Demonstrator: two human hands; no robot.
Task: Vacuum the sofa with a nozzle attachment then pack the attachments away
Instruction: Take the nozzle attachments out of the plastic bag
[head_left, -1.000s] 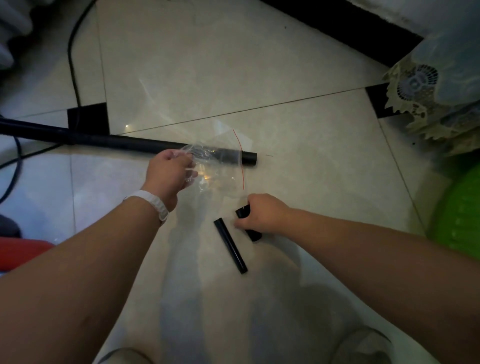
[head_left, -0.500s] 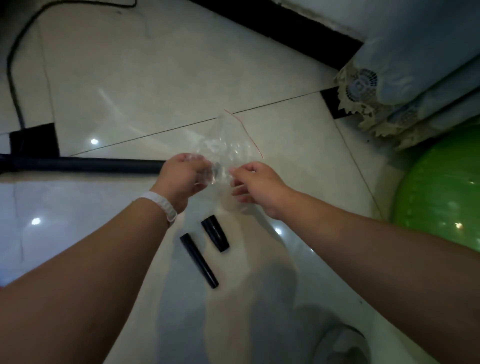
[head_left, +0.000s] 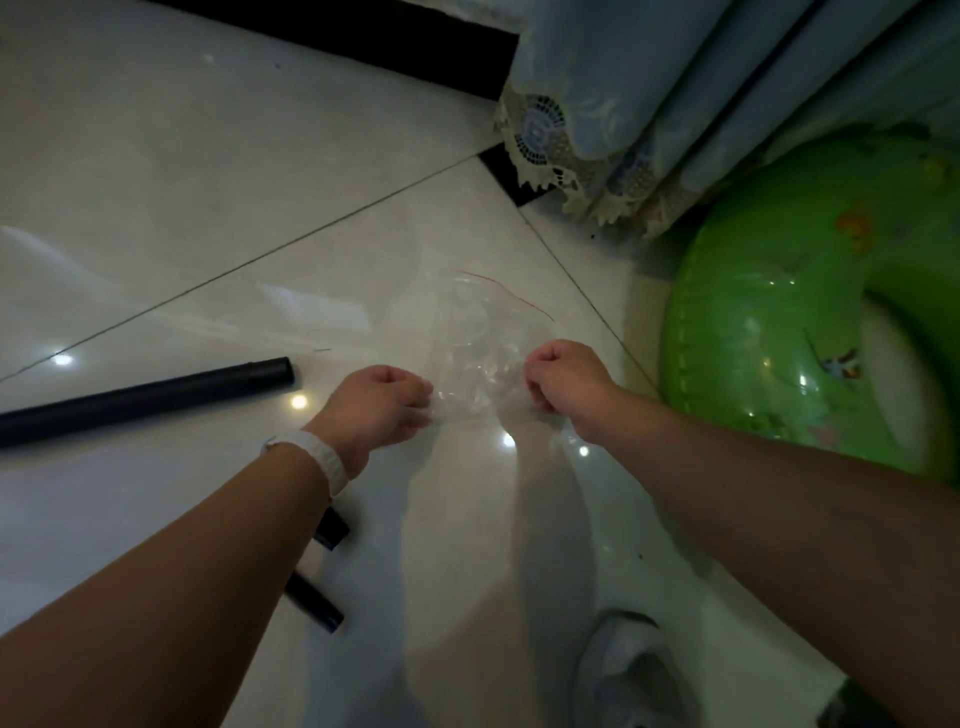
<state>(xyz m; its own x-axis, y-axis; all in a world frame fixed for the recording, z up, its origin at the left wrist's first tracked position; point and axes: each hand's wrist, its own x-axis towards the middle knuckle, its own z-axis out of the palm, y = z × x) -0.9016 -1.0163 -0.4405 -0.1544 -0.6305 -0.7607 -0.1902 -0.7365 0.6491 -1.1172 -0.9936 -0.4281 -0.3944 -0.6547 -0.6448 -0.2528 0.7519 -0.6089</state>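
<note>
- Left hand (head_left: 382, 402) and right hand (head_left: 563, 376) each pinch an edge of the clear plastic bag (head_left: 480, 353), stretched between them above the floor (head_left: 208, 208).
- Two black attachments (head_left: 331, 527) (head_left: 314, 603) lie on the floor, partly hidden under the left forearm.
- Black vacuum tube (head_left: 145, 400) lies left.

One head-worn wide-angle view looks steeply down, close over both forearms, at the tiled floor (head_left: 218, 171) below

Clear bag (head_left: 483, 353) between both hands, unsealed end away.
</note>
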